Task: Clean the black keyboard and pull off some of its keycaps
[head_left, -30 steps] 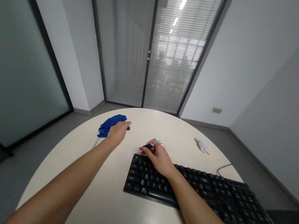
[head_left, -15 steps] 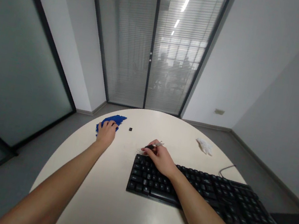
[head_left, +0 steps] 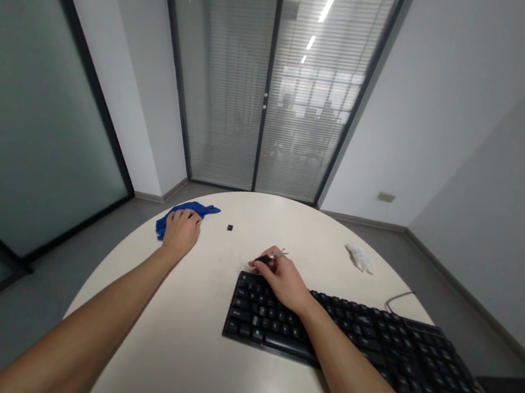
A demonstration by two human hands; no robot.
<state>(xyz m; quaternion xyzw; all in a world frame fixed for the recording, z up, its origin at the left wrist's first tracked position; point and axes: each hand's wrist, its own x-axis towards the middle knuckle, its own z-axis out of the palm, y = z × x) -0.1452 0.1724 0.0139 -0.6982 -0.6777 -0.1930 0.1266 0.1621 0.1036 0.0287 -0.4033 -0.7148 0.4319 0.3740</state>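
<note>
From here I judge the blue cloth (head_left: 201, 208) at the table's (head_left: 195, 306) far left light, limp, best bunched mid-fold; my left hand (head_left: 182, 231) lies over it, grip unclear, while my right hand (head_left: 286, 278) pinches a black tool (head_left: 264, 259).

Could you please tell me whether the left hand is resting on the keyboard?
No, the left hand is on the blue cloth, apart from the keyboard and to its left.

Pale walls (head_left: 458, 123), grey floor (head_left: 72, 264), dark-framed glass panels (head_left: 232, 49), blinds (head_left: 292, 168).
</note>
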